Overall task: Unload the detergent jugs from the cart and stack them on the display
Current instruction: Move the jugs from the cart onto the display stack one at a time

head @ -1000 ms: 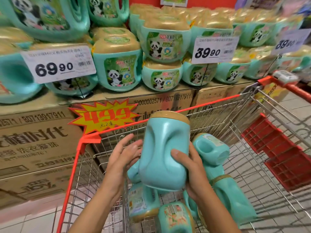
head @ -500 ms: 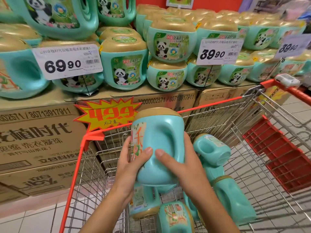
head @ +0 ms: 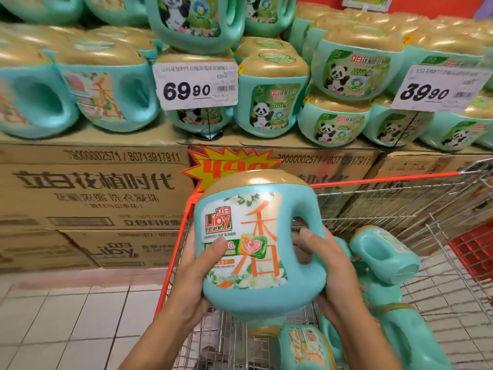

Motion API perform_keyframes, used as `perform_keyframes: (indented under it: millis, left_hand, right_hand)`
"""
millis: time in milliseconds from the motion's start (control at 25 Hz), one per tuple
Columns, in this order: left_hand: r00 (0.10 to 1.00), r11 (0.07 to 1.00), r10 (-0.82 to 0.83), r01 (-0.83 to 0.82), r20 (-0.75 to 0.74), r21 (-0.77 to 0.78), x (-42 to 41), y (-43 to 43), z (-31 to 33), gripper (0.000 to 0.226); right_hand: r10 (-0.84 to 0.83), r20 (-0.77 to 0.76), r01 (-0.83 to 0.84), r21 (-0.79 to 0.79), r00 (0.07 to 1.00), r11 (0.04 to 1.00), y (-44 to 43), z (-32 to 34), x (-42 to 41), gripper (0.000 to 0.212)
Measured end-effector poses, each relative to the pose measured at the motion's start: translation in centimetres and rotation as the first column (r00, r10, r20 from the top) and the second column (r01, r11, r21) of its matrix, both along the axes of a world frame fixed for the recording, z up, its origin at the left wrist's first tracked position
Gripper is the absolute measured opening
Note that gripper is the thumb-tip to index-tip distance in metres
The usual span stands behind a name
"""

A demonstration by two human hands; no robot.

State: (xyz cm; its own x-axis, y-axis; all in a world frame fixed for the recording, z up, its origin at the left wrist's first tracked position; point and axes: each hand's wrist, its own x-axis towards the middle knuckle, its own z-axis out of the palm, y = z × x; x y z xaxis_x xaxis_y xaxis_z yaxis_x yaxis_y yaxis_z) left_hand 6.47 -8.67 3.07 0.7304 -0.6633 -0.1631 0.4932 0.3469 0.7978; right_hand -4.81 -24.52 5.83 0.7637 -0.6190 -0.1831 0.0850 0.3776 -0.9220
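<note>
Cartons [head: 93, 182] carry the display jugs [head: 269, 102] and two price tags [head: 196, 85]. Above the cart [head: 386, 179], one jug [head: 256, 244] is held upright: the left hand [head: 192, 273] grips its label side, the right hand [head: 333, 265] its handle. At least three loose jugs [head: 384, 252] lie inside.

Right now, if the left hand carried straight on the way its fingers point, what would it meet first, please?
The left hand grips the jug, so that goes with it. Up and forward, it would likely meet the starburst price sign first, then the cardboard boxes behind, though depth is unclear.
</note>
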Motion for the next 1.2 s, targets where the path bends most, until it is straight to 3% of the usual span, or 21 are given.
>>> perform_keyframes:
  millis: [160,360,600,760,920,1200]
  left_hand:
    - [0.976,0.975,0.215,-0.217,0.033,0.052,0.3,4.8,0.2,0.092]
    - [0.887,0.878,0.455,-0.462,0.08,0.126,-1.3,11.2,0.2,0.087]
    - [0.685,0.667,0.726,-0.723,0.063,0.184,-4.5,20.8,-0.1,0.086]
    - [0.6,0.578,0.794,-0.794,0.092,0.19,-3.8,27.7,0.1,0.081]
    - [0.612,0.584,0.779,-0.787,0.134,0.198,-0.5,35.1,0.8,0.091]
    - [0.687,0.659,0.716,-0.724,0.127,0.204,6.6,44.4,1.5,0.071]
  right_hand:
    - [0.098,-0.083,-0.113,-0.201,0.992,0.973,2.9,0.0,3.0,0.031]
    - [0.341,-0.12,-0.345,-0.02,0.932,0.938,8.2,-1.4,7.2,0.031]
    - [0.659,-0.151,-0.671,-0.045,0.737,0.741,17.8,-2.7,9.9,0.052]
    - [0.708,-0.176,-0.729,-0.133,0.684,0.671,25.0,-2.0,12.2,0.06]
    - [0.715,-0.136,-0.727,-0.16,0.686,0.668,32.3,-1.4,15.6,0.052]
    - [0.678,-0.112,-0.687,-0.089,0.726,0.721,40.7,-0.6,20.3,0.063]
